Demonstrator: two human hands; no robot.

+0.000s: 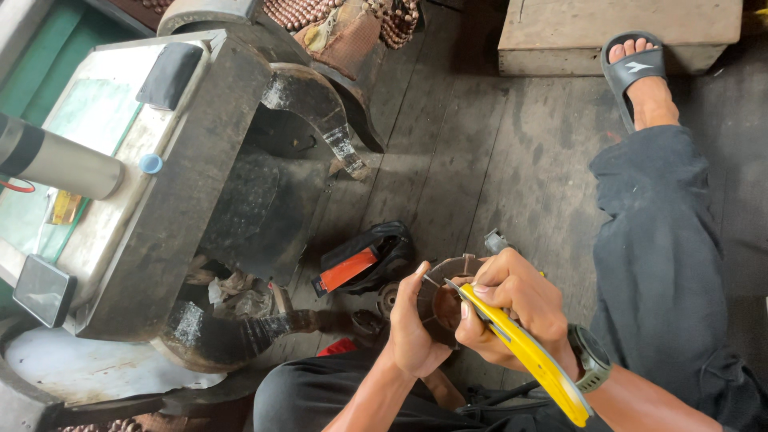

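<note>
My left hand grips a round, dark metal part with ribs, holding it from the left side. My right hand is closed on a yellow utility knife, its front end pressed against the round part near the centre. A dark wristwatch sits on my right wrist. Both hands work low over the wooden floor, between my knees.
A dirty metal workbench frame with curved legs stands at the left, with a grey cylinder and a phone on top. A black and orange tool lies on the floor. My right leg and sandalled foot stretch toward a wooden block.
</note>
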